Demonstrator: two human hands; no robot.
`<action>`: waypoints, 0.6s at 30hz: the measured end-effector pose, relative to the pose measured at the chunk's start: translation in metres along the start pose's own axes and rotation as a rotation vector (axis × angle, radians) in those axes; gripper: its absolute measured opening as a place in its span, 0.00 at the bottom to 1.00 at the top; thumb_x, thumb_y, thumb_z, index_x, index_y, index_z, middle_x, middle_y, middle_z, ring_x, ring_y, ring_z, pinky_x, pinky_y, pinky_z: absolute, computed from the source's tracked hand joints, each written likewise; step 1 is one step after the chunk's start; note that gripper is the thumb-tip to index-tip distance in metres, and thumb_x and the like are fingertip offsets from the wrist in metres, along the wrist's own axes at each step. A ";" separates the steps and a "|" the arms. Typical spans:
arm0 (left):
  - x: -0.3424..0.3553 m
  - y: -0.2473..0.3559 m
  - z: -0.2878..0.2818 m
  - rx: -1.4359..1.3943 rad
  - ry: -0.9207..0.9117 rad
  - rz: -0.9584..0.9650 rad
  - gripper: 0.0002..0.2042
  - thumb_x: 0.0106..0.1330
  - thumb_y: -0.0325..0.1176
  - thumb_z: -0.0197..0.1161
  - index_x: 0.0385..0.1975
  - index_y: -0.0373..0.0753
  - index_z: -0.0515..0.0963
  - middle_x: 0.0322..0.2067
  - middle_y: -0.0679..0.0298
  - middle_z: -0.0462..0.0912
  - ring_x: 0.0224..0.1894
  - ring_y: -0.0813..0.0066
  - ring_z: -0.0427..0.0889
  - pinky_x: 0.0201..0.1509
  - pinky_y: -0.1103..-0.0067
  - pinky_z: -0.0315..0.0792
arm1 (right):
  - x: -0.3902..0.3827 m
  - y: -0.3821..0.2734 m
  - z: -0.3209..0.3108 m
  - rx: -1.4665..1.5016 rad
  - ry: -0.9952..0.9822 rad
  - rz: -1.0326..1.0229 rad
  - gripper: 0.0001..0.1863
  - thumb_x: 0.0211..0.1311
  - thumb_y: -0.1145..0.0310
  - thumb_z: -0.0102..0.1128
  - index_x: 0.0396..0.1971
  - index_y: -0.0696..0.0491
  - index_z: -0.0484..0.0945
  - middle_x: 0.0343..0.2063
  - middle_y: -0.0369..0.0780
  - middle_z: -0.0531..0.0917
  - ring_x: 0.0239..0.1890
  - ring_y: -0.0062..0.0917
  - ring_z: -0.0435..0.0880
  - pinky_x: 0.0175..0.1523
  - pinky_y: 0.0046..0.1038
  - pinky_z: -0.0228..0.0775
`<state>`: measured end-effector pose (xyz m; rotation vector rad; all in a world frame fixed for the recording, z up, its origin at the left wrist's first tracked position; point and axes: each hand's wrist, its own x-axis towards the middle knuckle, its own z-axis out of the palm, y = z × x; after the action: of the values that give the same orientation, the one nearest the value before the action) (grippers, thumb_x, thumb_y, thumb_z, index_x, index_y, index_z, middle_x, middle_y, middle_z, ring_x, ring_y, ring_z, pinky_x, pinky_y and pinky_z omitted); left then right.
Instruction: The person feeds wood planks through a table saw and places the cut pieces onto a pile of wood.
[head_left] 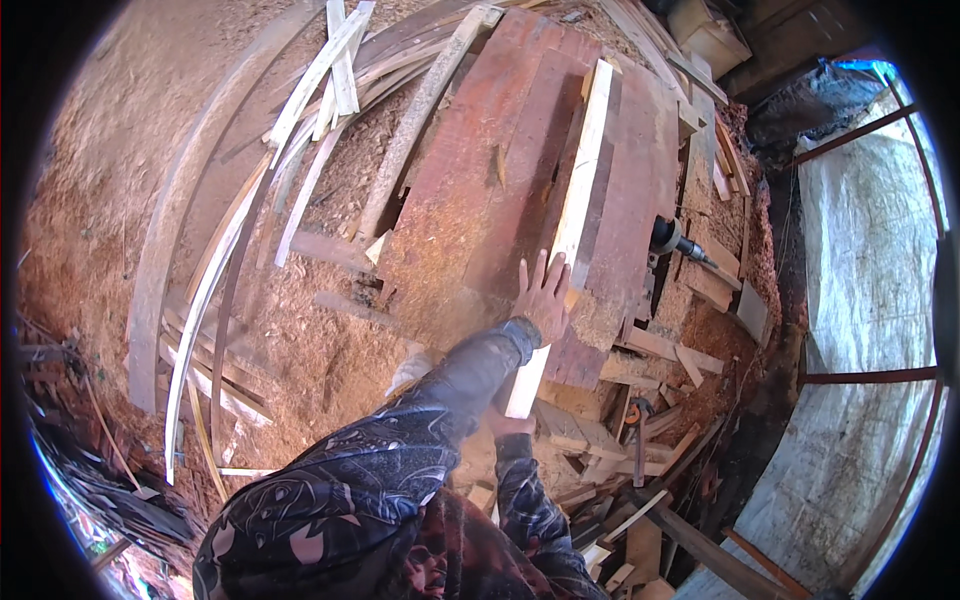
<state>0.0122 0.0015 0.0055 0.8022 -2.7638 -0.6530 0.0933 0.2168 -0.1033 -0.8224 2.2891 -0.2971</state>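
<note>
Pale wooden strip (pixel 570 225) lies lengthwise on the counter (pixel 470 150)

Loose light slats (pixel 318 75) lie piled at the left on ground strewn with sawdust (pixel 105 225). Next comes the counter of reddish boards. At the strip's near end is the right hand (pixel 514 424), partly hidden by the left forearm (pixel 470 375); whether it grips I cannot tell. Just beyond, the left hand (pixel 543 305) rests open on the strip, fingers spread. Farther right sits a dark power tool (pixel 680 245). The step in hand looks like aligning or feeding the strip lengthwise; the next move probably calls for even downward pressure and a straight push.
</note>
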 end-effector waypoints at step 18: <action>0.045 -0.012 0.002 0.015 -0.023 -0.020 0.39 0.61 0.44 0.55 0.70 0.30 0.53 0.73 0.48 0.44 0.75 0.41 0.37 0.73 0.42 0.31 | 0.032 -0.005 -0.013 0.752 0.156 -0.099 0.27 0.67 0.54 0.48 0.63 0.50 0.67 0.58 0.42 0.76 0.63 0.33 0.71 0.66 0.32 0.63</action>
<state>-0.0205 -0.0309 0.0008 0.8312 -2.7876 -0.6503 0.0687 0.1920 -0.1081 -0.5218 2.0204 -1.2094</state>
